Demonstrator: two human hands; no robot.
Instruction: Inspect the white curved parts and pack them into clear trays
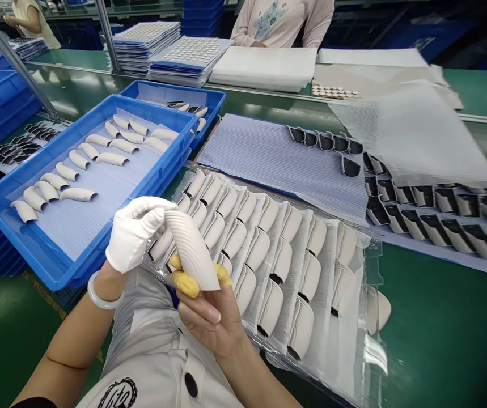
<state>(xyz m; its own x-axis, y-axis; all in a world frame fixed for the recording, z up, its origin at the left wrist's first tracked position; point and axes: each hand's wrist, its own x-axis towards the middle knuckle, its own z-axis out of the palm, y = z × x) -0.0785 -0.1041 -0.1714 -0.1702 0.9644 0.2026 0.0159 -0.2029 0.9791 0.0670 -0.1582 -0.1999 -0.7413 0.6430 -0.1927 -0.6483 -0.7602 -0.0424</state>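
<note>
Writing: black brush-style mark on the grey garment (118,394), not legible; no other readable writing seen.
Left hand (135,233): white-gloved, raised, fingers curled over the upper end of the held piece; pale bangle (105,292) worn at the wrist.
Right hand (209,317): bare, turned palm-up, yellow finger cots (183,283) worn, fingers set under the piece.
Hand state: both brought together, piece clamped between them.
Held item: ribbed off-white curved piece (190,252), gripped above a clear plastic sleeve (371,266).
Sleeve contents: rows of similar pieces with black ends (269,255).
Left of hands: blue tray (51,277), similar pieces (77,160) laid out on a striped liner.
Far bench edge: co-worker (281,22) seen beyond the green bench (439,317).
</note>
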